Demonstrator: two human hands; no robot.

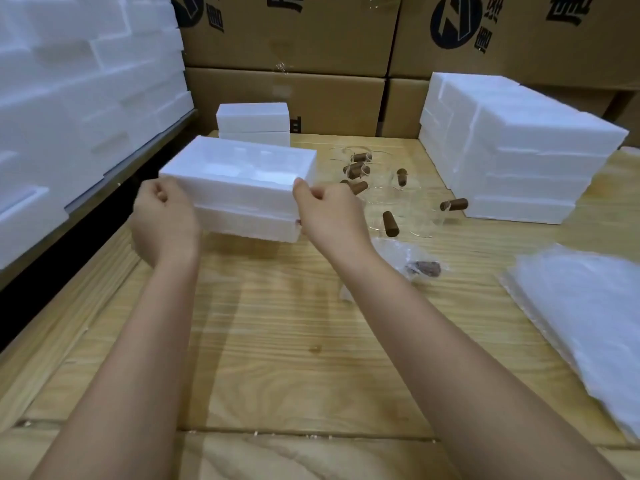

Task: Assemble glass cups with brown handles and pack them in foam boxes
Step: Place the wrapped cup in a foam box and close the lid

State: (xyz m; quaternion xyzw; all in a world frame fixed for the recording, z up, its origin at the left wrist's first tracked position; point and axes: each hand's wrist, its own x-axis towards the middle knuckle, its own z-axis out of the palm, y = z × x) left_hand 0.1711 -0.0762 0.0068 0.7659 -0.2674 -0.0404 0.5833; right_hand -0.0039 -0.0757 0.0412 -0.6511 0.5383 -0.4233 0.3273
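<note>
A white foam box (239, 183) is held above the wooden table (277, 341), its upper half seated on the lower half with a seam along the front. My left hand (162, 223) grips its left end and my right hand (329, 216) grips its right end, fingers curled round the edges. Just to the right, several clear glass cups with brown handles (391, 223) lie scattered on the table. Whatever is inside the box is hidden.
Two closed foam boxes (254, 124) are stacked behind. A tall stack of foam boxes (512, 161) stands at the right, more foam (69, 98) fills the left shelf. Cardboard cartons (294, 91) line the back. Plastic bags (588, 323) and a crumpled bag (412, 261) lie right.
</note>
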